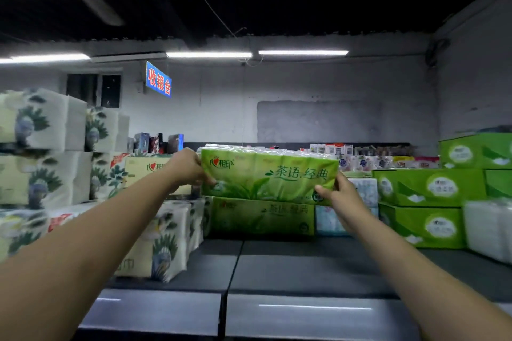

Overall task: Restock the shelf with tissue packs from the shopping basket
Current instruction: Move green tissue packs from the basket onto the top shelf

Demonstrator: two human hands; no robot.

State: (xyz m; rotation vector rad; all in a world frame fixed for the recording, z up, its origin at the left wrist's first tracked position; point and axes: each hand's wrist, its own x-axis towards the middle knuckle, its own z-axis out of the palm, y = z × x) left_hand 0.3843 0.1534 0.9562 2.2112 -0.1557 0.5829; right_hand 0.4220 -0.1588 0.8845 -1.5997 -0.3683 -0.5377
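2 bare arms reach out over the dark shelf (pixel 291 266), and between them the person holds 1 green tissue pack (pixel 268 174) level, with its long printed face turned toward the wearer. The left hand (pixel 188 167) grips the pack's left end, fingers curled round the edge and mostly hidden behind the wrapper, so how far they spread cannot be told. The right hand (pixel 342 194) clamps the lower right corner, thumb pressed flat on the front face and the other fingers tucked behind.

The held pack sits directly above a second green pack (pixel 263 216) of the same print, which rests on the shelf toward the back; whether the 2 touch cannot be told, though the gap, if any, is slight. Just left of that lower pack stand white packs with a peacock print (pixel 163 246), stacked higher further left. To the right lie pale blue packs (pixel 329 220), then green boxes (pixel 424 202) stacked in 3 tiers, and a white wrapped bundle (pixel 487 230) at the far right. The shelf's front portion is bare. A blue hanging sign with red characters (pixel 158 79) shows against the grey wall behind.
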